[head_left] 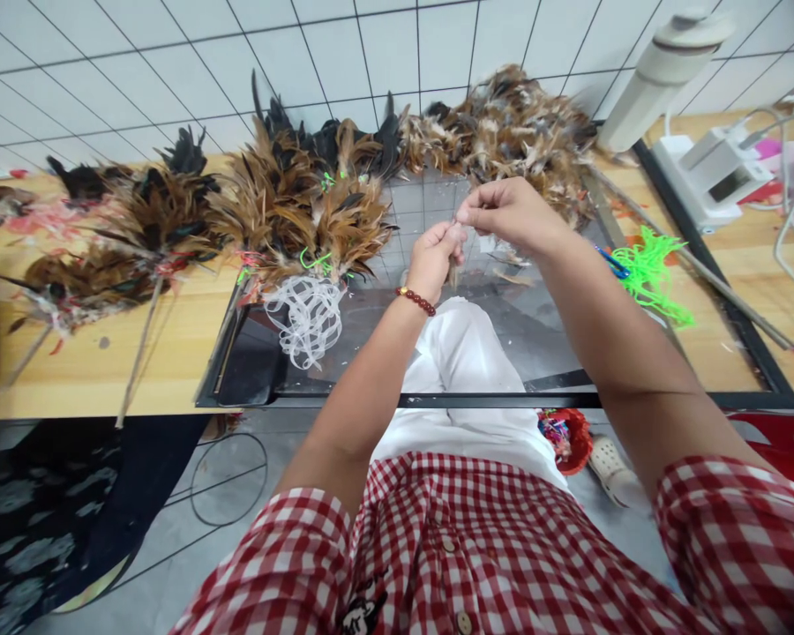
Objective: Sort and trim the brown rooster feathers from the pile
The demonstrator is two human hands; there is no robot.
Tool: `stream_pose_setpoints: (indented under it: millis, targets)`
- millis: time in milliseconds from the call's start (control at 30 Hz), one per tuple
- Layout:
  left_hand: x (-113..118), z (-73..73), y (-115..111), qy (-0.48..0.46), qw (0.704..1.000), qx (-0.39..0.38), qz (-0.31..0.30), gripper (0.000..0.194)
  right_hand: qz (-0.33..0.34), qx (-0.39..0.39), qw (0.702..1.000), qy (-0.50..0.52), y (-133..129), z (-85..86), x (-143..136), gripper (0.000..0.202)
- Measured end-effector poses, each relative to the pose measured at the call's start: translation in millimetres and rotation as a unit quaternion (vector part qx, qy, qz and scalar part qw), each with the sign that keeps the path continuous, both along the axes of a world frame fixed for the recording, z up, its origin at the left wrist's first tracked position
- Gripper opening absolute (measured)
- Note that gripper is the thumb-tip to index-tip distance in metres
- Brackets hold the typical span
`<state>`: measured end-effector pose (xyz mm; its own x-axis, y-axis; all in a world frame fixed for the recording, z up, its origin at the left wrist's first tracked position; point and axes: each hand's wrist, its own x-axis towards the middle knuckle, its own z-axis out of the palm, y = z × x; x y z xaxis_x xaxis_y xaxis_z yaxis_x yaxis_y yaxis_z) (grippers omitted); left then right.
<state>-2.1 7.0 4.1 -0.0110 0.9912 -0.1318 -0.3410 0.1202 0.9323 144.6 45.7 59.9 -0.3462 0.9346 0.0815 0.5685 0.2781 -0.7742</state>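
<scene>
Over the glass-topped frame, my left hand (pixel 431 257) is closed in a pinch, a bead bracelet on its wrist. The brownish tip of a feather (pixel 453 275) pokes out below its fingers. My right hand (pixel 513 210) meets it at the fingertips, thumb and finger pinched together. What the right fingers hold is too small to make out. Just beyond and to the right lies a heap of brown feathers (pixel 503 123). Bundles of brown and black feathers (pixel 291 194) lie to the left, with a pile of clear bands (pixel 306 319) in front of them.
Neon green cords (pixel 652 273) lie right of my right forearm, by a long thin stick (pixel 721 295). A white bottle (pixel 662 79) and a power strip (pixel 698 181) stand at the back right. Feather dusters on sticks (pixel 142 344) lie left, near another person's dark clothing (pixel 46 520).
</scene>
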Motion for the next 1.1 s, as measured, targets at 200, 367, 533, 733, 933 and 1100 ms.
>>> stream_pose_setpoints:
  millis: [200, 367, 533, 733, 933, 1100]
  targets:
    - [-6, -3.4, 7, -0.041, 0.996, -0.029, 0.068, 0.027, 0.090, -0.066, 0.882, -0.459, -8, 20.4, 19, 0.010]
    - [-7, -5.2, 7, -0.071, 0.995, -0.028, 0.064, 0.025, 0.110, -0.066, 0.887, -0.444, 1, -1.5, 9, 0.002]
    - [-2, -5.6, 5, -0.076, 0.996, -0.026, 0.047, 0.021, 0.121, -0.099, 0.988, 0.009, 15, -8.9, 15, 0.011]
    - [0, -3.0, 1, -0.051, 0.997, -0.039, 0.035, 0.018, 0.024, -0.066, 0.972, 0.223, 15, -25.7, -2, 0.029]
    - [3, 1.8, -1, -0.010, 0.998, -0.035, 0.049, 0.027, 0.013, -0.010, 0.981, 0.191, 13, -28.5, -6, 0.029]
    - [3, 4.7, -2, -0.011, 0.999, -0.013, 0.038, 0.034, 0.049, -0.072, 0.975, 0.204, 13, -19.6, 3, 0.031]
